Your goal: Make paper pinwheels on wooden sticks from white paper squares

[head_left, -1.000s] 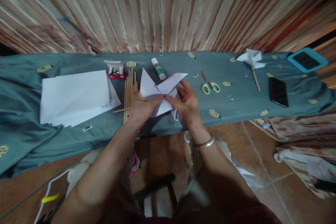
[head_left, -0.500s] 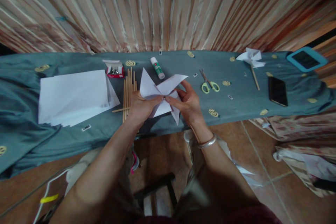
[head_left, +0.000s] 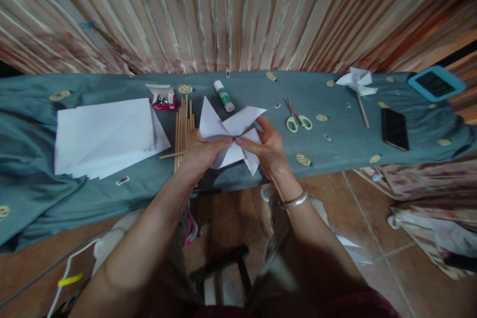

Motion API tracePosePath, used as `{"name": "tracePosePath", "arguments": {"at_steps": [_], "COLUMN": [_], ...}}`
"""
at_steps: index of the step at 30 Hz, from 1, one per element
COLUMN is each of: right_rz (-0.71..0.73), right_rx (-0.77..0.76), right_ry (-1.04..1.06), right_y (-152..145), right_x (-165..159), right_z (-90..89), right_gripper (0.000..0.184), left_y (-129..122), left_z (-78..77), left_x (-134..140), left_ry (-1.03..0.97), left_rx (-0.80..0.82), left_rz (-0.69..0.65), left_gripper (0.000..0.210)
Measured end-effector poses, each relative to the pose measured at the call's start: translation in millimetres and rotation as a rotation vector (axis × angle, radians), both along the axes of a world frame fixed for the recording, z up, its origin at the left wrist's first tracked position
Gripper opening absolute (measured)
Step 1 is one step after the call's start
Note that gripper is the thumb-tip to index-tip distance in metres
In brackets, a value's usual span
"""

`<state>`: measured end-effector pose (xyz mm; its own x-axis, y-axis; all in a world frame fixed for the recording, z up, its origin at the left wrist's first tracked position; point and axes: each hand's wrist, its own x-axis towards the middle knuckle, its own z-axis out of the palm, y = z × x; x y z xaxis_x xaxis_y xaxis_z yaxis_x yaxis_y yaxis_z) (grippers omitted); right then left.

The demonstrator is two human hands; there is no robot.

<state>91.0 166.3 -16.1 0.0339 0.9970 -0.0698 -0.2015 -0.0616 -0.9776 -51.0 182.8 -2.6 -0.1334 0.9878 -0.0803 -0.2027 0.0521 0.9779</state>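
A white paper pinwheel (head_left: 242, 120) with folded blades is held between my hands, over the near part of the covered table. My left hand (head_left: 202, 150) grips its left side, the thumb reaching to the centre. From the right, my right hand (head_left: 269, 146) pinches it, thumb also at the centre and fingers partly behind the paper. A small dark pin-like spot shows between the thumb tips. Just left of my left hand lie several wooden sticks (head_left: 182, 121), one across the others. Beyond the pinwheel is a glue stick (head_left: 223, 96).
Left on the cloth (head_left: 253, 87) lies a stack of white paper (head_left: 104, 134), with a red box of metal pins (head_left: 164, 101) beside it. Toward the right are scissors (head_left: 296, 117), a pinwheel on a stick (head_left: 357, 84), a phone (head_left: 395, 129) and a blue-framed device (head_left: 436, 84).
My right hand's fingers have shifted slightly behind the pinwheel, and its right and lower blades sit a little differently. Both thumbs stay at the centre.
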Motion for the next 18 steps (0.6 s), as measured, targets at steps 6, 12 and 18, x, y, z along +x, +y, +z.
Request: {"name": "tracePosePath", "arguments": {"at_steps": [6,12,18], "right_rz": [-0.058,-0.081,-0.076], "right_rx": [0.033,0.040,0.036], "right_ry": [-0.030,-0.037,-0.056], "right_y": [0.2,-0.8,-1.5], "right_x": [-2.9,-3.1,-3.0], "right_z": [-1.5,0.8,0.7], "right_gripper": [0.070,0.064,0.059], "left_y": [0.2,0.3,-0.7], "left_z": [0.0,-2.8,-3.9], "left_x": [-1.5,-4.4,-4.5], "left_ry": [-0.008,0.014,-0.010], "left_rx": [0.046,-0.005,-0.033], "left_rz": [-0.030,-0.062,-0.085], "left_gripper": [0.028,0.028,0.031]}}
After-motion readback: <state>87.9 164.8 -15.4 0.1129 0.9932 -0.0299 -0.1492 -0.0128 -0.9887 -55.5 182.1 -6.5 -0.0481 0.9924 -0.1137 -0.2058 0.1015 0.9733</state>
